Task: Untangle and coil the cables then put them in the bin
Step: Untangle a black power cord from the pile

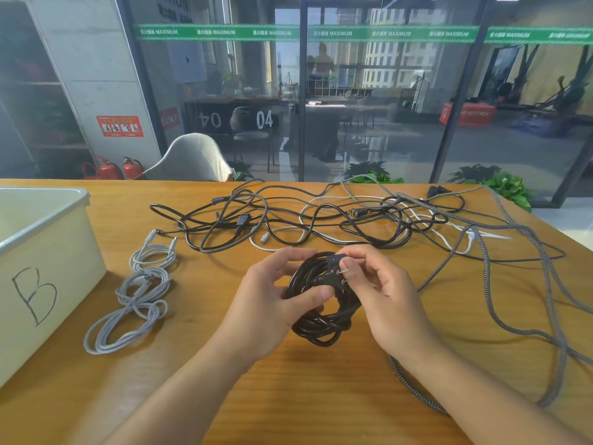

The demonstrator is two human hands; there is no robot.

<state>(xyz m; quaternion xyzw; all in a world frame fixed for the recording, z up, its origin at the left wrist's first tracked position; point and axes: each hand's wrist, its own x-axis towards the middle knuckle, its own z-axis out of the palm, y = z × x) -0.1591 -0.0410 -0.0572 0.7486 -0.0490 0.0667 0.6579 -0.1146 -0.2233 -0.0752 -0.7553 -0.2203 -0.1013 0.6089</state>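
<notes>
My left hand (pixel 272 303) grips a coiled black power cable (pixel 321 319) above the middle of the wooden table (pixel 288 396). My right hand (pixel 388 300) pinches the cable's black plug (pixel 337 268), whose metal prongs point right. A tangle of black, white and braided grey cables (pixel 353 220) sprawls across the far half of the table. Coiled light grey cables (pixel 134 303) lie to the left, beside the white bin marked "B" (pixel 45 252) at the left edge.
A long braided grey cable (pixel 545 300) trails down the right side of the table and passes under my right forearm. A chair (pixel 192 159) stands behind the table's far edge, before a glass wall. Green plants (pixel 507 187) sit at the far right.
</notes>
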